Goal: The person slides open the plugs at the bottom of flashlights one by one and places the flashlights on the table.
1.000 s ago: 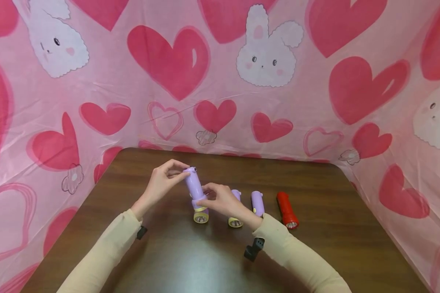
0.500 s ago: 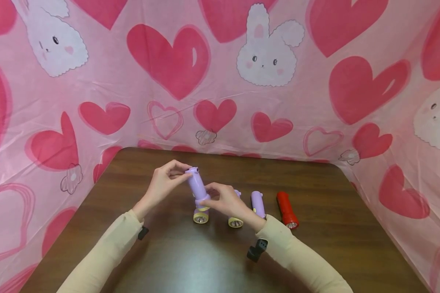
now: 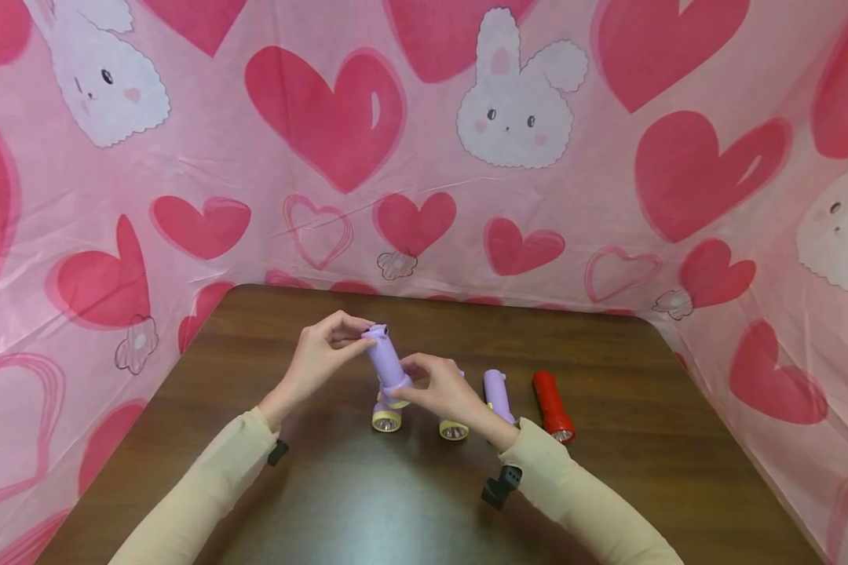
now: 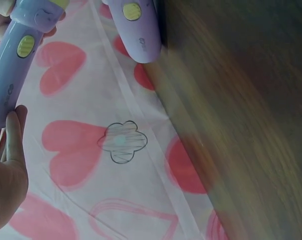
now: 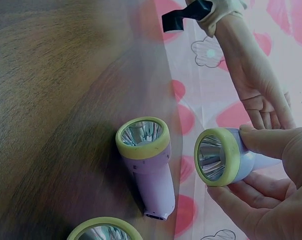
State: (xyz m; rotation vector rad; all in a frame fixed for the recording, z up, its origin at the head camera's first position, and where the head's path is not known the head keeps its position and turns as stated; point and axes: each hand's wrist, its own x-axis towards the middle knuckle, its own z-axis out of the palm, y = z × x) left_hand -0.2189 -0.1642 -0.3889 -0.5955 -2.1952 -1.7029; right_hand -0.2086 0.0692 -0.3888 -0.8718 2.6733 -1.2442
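Both my hands hold a purple flashlight (image 3: 385,362) with a yellow rim, raised above the table and tilted. My left hand (image 3: 320,349) pinches its tail end between thumb and fingers. Around its head, the thumb and fingers of my right hand (image 3: 440,386) grip just behind the yellow rim (image 5: 233,155). A yellow switch (image 4: 26,46) shows on its side in the left wrist view. Behind it lies a second purple flashlight (image 3: 386,421), lens toward me and partly hidden. A third purple one (image 3: 455,430) lies by my right hand, mostly covered by it.
Farther right lie another purple flashlight (image 3: 496,390), its front end hidden by my right wrist, and a red flashlight (image 3: 553,404). They rest on a dark wooden table (image 3: 353,502). Pink heart-print cloth (image 3: 424,173) surrounds its back and sides.
Both hands have shifted slightly to the right with the held flashlight, whose head now overlaps more of the one lying behind it. The flashlights on the table have stayed put.
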